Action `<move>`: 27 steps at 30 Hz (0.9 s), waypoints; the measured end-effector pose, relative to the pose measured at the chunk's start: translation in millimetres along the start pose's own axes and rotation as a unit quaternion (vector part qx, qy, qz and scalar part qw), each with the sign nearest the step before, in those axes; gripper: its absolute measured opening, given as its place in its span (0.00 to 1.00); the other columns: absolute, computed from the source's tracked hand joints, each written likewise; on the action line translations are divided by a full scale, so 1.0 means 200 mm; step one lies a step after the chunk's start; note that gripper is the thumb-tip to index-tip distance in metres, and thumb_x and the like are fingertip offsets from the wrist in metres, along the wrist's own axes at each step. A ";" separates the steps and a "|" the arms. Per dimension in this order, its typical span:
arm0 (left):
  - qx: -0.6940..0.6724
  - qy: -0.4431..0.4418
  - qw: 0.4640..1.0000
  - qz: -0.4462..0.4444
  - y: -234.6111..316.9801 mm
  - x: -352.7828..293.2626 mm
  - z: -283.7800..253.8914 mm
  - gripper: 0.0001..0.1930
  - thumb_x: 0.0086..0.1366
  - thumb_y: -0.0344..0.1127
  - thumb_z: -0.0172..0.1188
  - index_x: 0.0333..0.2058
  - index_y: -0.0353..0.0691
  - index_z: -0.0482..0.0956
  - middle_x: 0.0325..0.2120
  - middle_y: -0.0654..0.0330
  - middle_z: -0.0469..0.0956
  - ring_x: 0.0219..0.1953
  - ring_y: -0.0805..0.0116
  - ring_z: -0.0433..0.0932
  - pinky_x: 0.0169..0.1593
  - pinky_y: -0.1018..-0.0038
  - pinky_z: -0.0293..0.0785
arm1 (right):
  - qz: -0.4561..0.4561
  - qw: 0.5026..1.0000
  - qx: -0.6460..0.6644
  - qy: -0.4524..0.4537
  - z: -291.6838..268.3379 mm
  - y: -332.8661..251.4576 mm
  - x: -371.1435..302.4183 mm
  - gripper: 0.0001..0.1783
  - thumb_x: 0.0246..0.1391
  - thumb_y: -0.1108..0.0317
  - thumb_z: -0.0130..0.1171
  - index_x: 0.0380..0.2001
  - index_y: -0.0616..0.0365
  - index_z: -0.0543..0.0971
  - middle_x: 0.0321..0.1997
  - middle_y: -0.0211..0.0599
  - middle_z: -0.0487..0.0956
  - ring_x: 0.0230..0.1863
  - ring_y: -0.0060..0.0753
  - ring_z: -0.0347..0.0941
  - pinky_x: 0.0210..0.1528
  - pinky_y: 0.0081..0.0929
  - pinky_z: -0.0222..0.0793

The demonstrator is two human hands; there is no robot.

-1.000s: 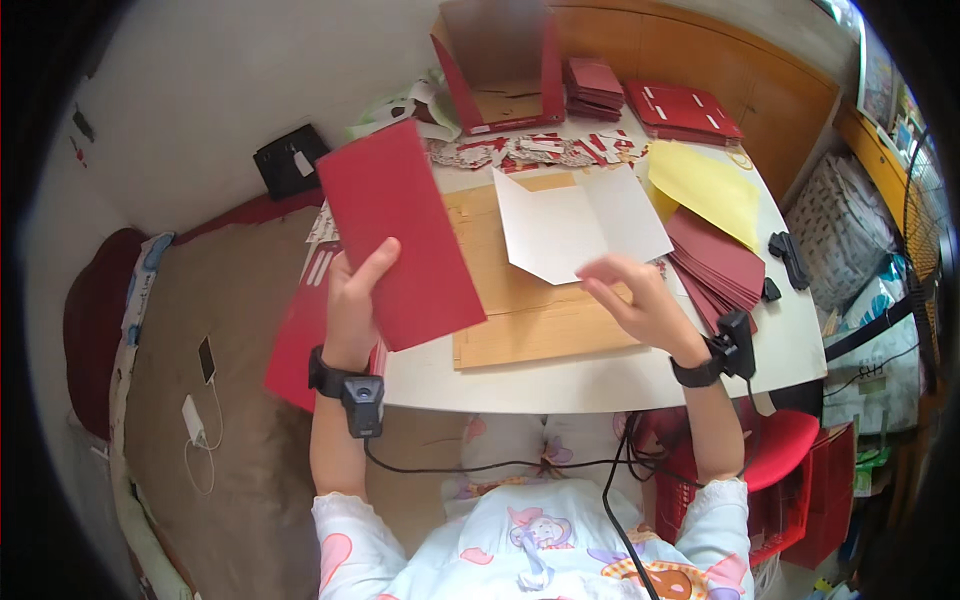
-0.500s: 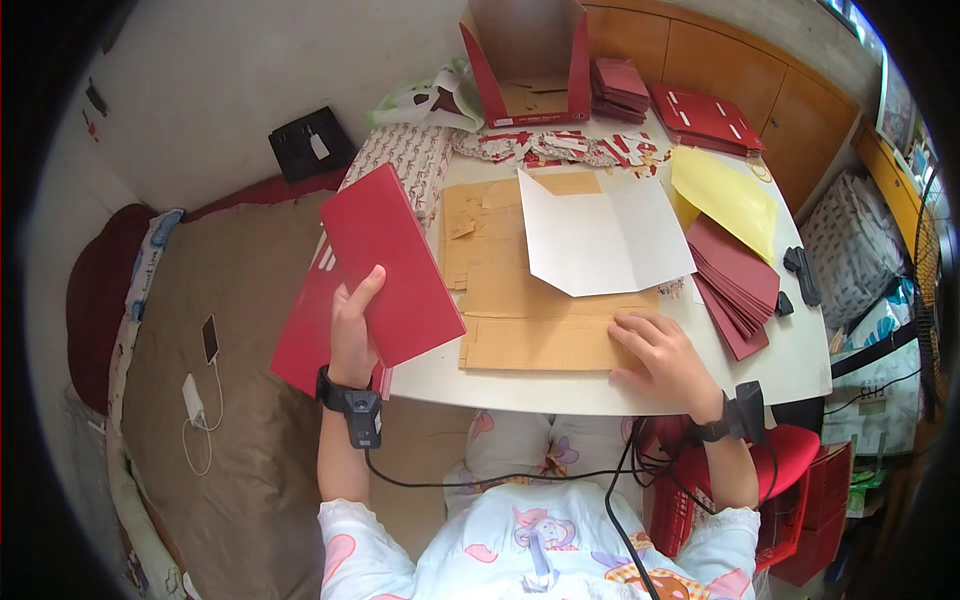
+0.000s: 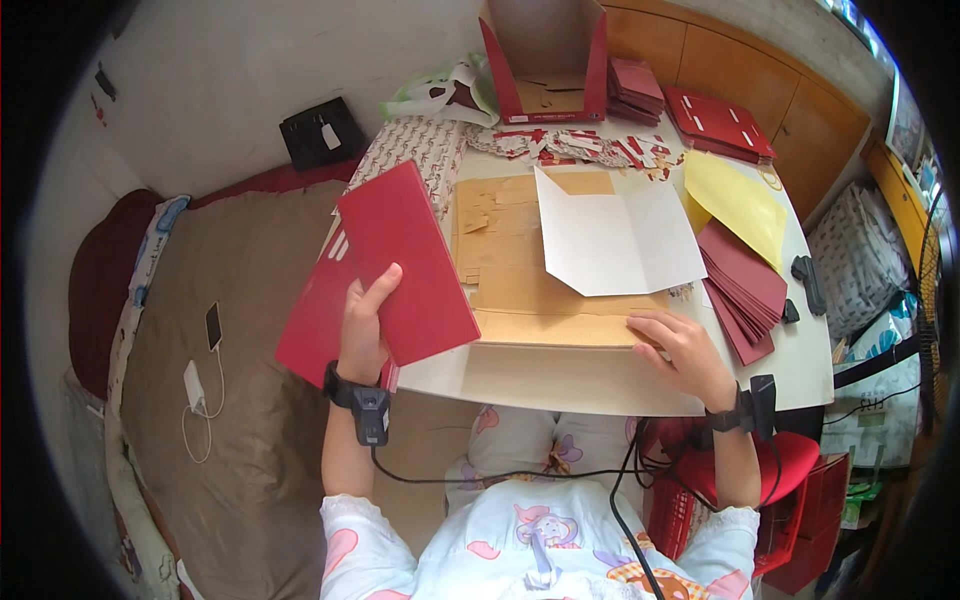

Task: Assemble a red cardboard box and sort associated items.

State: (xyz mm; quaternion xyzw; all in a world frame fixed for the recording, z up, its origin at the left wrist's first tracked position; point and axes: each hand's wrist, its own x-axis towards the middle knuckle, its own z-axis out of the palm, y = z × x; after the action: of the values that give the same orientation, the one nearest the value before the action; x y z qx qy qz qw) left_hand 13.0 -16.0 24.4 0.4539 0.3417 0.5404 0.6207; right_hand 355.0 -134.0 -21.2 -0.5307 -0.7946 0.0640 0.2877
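Note:
My left hand is closed around a red card piece, its thumb pressed flat on the top face. Under that piece lies a larger red sheet with white slots, overhanging the table's left front edge. My right hand has its fingers curled at the right front corner of a brown cardboard sheet. The sheet's front flap tilts up off the table, creased along its length. A folded white sheet rests on the cardboard, its left panel standing partly up. My fingertips' undersides are hidden.
Dark red card pieces fan out at the right, beside a yellow sheet. Behind are paper scraps, an open red box, a stack of red sheets and a patterned box. A black cable crosses my lap.
The cardboard's front flap has risen from the table with my right hand at its corner. My left hand still holds the red card piece. The whole view has shifted slightly.

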 end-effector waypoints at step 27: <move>0.017 -0.099 0.970 -0.220 -0.19 -0.18 -0.08 0.13 0.62 0.36 0.55 0.39 0.32 0.74 0.33 0.58 0.78 0.34 0.74 0.77 0.39 0.78 0.73 | -0.052 0.896 -0.378 0.225 -0.12 0.36 0.34 0.19 0.44 0.74 0.54 0.43 0.56 0.77 0.44 0.38 0.76 0.48 0.38 0.72 0.46 0.34 0.68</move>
State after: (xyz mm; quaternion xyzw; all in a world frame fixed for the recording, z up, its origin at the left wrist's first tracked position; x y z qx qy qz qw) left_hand 6.0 -48.0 -18.8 0.4296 0.3792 0.3372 0.7469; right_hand 407.2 -48.5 -3.7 -0.5573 -0.6995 -0.3778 0.2398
